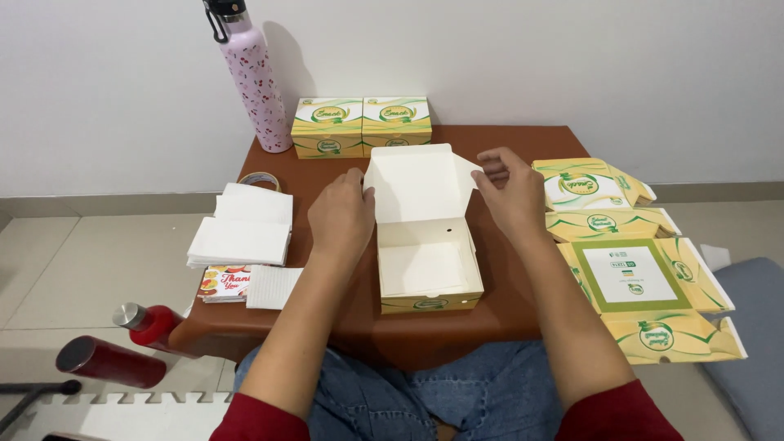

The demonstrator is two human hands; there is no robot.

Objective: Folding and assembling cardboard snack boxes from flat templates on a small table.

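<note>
Your brown worktop [523, 155] carries everything, and the open box [425, 269] sits at its middle, straight ahead of you, with its long axis running away from you: the tray nearest your lap, the white lid [418, 184] standing up at the far end. Both of your hands flank that lid at about the same depth, so neither is clearly nearer. Your left hand [340, 216] rests against the lid's left edge, fingers curled over loosely; whether they pinch the card you cannot tell from here. Your right hand [513, 189] is at the lid's right side, where its fingers [493, 167] are closed on the small side flap [472, 173], which points outward and toward that hand.

To your right lies a stack of flat unfolded boxes [645, 286], partly off the worktop's edge. Two finished boxes [362, 126] stand side by side at the far edge, just beside a pink bottle [254, 77]. On your left are white paper sheets [243, 229], a tape roll [260, 179] beyond them, and small printed cards [224, 282] in front.
</note>
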